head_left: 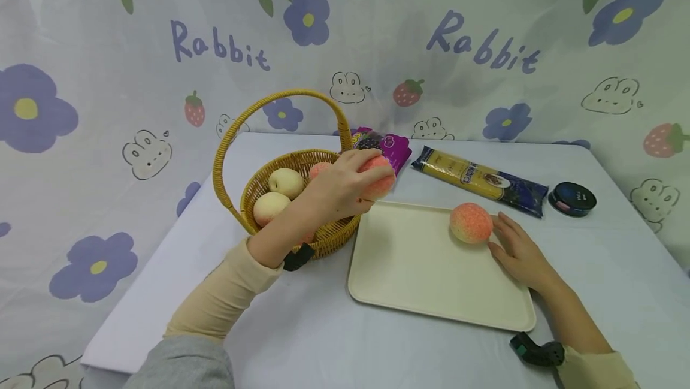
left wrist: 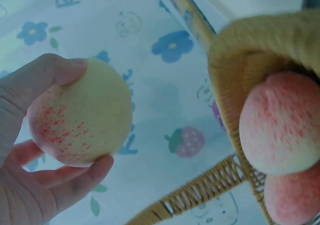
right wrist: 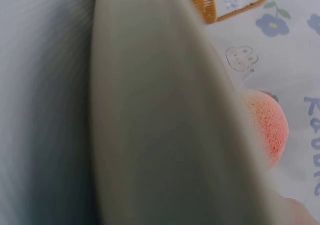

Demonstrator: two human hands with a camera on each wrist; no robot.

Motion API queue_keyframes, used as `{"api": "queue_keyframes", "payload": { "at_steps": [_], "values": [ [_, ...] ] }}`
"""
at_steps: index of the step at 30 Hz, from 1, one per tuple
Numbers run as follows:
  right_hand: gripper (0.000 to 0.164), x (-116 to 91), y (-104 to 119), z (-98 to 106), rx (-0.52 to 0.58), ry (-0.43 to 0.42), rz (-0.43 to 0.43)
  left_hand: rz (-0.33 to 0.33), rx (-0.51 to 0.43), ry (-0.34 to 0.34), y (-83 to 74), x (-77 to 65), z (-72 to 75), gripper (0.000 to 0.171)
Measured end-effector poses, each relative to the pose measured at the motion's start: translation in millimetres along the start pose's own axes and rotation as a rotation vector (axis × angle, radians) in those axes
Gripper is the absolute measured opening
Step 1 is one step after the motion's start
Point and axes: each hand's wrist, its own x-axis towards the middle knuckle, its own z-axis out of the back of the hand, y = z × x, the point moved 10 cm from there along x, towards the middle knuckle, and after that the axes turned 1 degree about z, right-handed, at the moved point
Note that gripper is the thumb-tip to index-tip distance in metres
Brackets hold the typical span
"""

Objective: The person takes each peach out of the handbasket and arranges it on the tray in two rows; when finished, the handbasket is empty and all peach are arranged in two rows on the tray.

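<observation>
My left hand [head_left: 339,188] grips a pink-and-cream peach [head_left: 380,178] in the air, over the right rim of a wicker basket [head_left: 336,238]. In the left wrist view the thumb and fingers curl round that peach [left wrist: 87,117] from opposite sides. Several more peaches [head_left: 287,183] lie inside the basket, partly hidden by my left arm. Another peach [head_left: 471,223] sits on a cream tray [head_left: 415,275], toward its back right. Beside it, my right hand [head_left: 517,256] lies over the tray's right edge with loosely extended fingers, fingertips right at the peach.
Behind the tray lie a purple packet [head_left: 398,150] and a long yellow-and-blue pasta packet [head_left: 480,179]. A round dark tin [head_left: 572,199] stands at the back right. The basket's tall arched handle [head_left: 291,94] rises behind my left arm. A patterned curtain hangs behind the white table [head_left: 323,341].
</observation>
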Motion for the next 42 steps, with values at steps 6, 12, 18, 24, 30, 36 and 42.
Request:
{"api": "queue_keyframes", "payload": {
  "at_steps": [6, 12, 18, 24, 30, 36, 42],
  "values": [
    [0.052, -0.6, -1.7, -2.0, -0.014, 0.008, -0.024, 0.005, 0.002, 0.052, -10.3, 9.4, -16.9, 0.055],
    [0.052, -0.3, 0.3, -0.7, -0.027, 0.007, -0.018, 0.018, -0.041, 0.113, -21.1, 18.2, -38.4, 0.056],
    [0.051, 0.3, 1.4, 1.7, -0.023, -0.004, -0.012, 0.106, -0.098, 0.214, -22.8, 28.7, -71.0, 0.056],
    [0.050, 1.3, -0.4, 1.1, -0.027, -0.006, -0.014, 0.138, -0.084, 0.268, -26.3, 38.6, -98.3, 0.054],
    [0.049, 1.7, -2.5, -0.2, -0.035, -0.002, -0.024, 0.164, -0.082, 0.353, -28.5, 45.1, -127.1, 0.055],
    [0.049, 0.6, -1.2, -0.1, -0.028, 0.007, -0.037, 0.217, -0.117, 0.424, -28.5, 49.2, -151.6, 0.057],
    [0.049, 1.6, -4.4, -1.4, -0.024, 0.006, -0.035, 0.241, -0.141, 0.500, -27.2, 50.0, -167.5, 0.060]
  ]
}}
